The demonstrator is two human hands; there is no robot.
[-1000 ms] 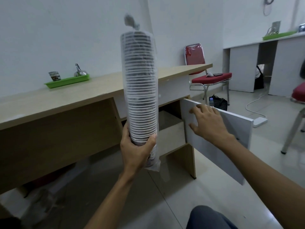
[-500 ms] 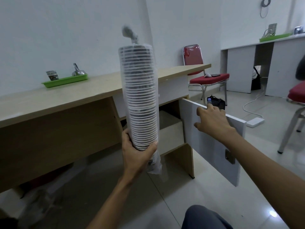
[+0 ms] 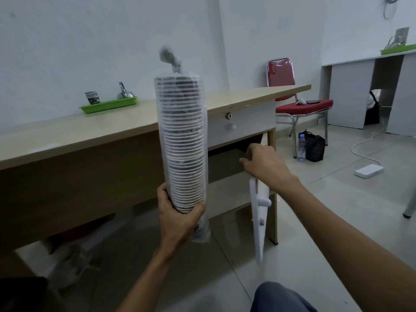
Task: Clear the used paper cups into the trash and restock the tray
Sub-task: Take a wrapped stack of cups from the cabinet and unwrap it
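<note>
Fingers (image 3: 163,192) of left hand (image 3: 177,221) gripping cup sleeve (image 3: 183,143), right hand (image 3: 266,164) holding cabinet door (image 3: 258,224) top edge

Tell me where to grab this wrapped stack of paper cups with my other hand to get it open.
Probably the twisted plastic tail on top of the cup sleeve, pinched from above. The sleeve stands upright, your left hand grips its bottom end, and the wrap gathers into that tail. Your right hand holds the cabinet door by its top edge.
</note>
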